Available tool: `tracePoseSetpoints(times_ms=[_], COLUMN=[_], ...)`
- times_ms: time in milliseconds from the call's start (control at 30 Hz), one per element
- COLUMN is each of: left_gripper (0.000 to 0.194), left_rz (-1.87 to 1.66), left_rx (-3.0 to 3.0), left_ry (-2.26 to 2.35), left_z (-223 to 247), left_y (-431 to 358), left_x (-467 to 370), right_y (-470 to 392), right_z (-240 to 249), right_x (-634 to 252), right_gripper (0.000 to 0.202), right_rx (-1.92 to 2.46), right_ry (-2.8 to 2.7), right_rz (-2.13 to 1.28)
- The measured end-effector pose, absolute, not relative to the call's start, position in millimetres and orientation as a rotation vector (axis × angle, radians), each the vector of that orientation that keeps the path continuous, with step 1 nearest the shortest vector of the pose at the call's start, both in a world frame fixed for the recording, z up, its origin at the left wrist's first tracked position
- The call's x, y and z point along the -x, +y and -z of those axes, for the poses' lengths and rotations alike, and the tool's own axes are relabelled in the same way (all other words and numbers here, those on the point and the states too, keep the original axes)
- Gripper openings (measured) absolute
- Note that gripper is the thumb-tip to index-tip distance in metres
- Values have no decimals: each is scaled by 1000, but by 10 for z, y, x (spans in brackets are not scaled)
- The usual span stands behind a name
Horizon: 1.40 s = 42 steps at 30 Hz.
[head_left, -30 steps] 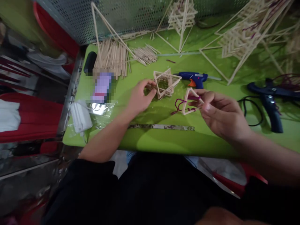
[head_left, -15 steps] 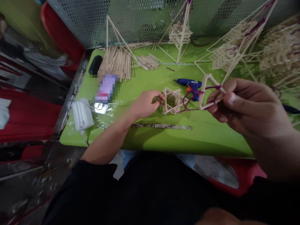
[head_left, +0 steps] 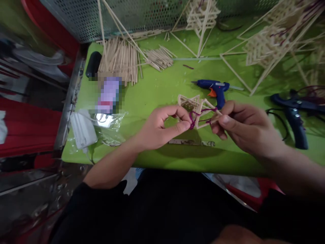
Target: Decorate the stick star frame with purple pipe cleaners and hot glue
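Perhaps, near the glue gun (head_left: pixel 220 95), the left hand (head_left: pixel 161 127) overpulling its pinched cord (head_left: pixel 195 115) could skew the right hand's (head_left: pixel 247 128) clamped triangle (head_left: pixel 203 125).

Gap is left on bench (head_left: pixel 157 88) between stick pile (head_left: pixel 119 59) and glue gun (head_left: pixel 217 88); small lattice (head_left: pixel 190 101) can be reached from back-edge side, front blocked by left hand (head_left: pixel 162 127). Back edge at right crowded by tall frames (head_left: pixel 264 44).
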<state>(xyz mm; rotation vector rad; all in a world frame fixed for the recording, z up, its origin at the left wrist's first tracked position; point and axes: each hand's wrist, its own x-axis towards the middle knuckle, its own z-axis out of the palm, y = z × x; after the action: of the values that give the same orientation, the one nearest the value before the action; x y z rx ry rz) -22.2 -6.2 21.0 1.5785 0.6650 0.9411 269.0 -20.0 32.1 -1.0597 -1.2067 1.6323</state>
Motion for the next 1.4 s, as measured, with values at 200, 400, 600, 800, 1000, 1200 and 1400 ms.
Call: tracePoseSetpoints(times_ms=[200,400,600,800,1000,1200,1400], left_gripper=[30,37,62,79,22,15,17], left_rz=[-920,-826,-700,-490,-557,-968,-1359], left_rx=[-1246,-1111,-1226,-1459,-1625,-1517,-1598], left_ry=[698,560,496,396,568,833,925], left_z=[-132,-107,-113,-143,-217,-250,-403], left_y=[-105,-147,-107,-169,-196,-105,-284], left_x=[183,191,300,212,133,185,169], right_y=[-213,-288,-319,-349,-394,-243,-38], right_z=[-286,-236,-292,-246,-253,-281,-113], right_x=[-2707,-2671,-2673,-2642,-2622,-2723,-2795], right_gripper=[34,18,23,33,31,30,19], right_rx=[1049,1011,850,737,718,667,727], right_ry=[-1239,-1305,-1425,-1492,-1486,-1773,-2106], right_rz=[-1685,-1523,-1298,-1442,-1511,-1241,-771])
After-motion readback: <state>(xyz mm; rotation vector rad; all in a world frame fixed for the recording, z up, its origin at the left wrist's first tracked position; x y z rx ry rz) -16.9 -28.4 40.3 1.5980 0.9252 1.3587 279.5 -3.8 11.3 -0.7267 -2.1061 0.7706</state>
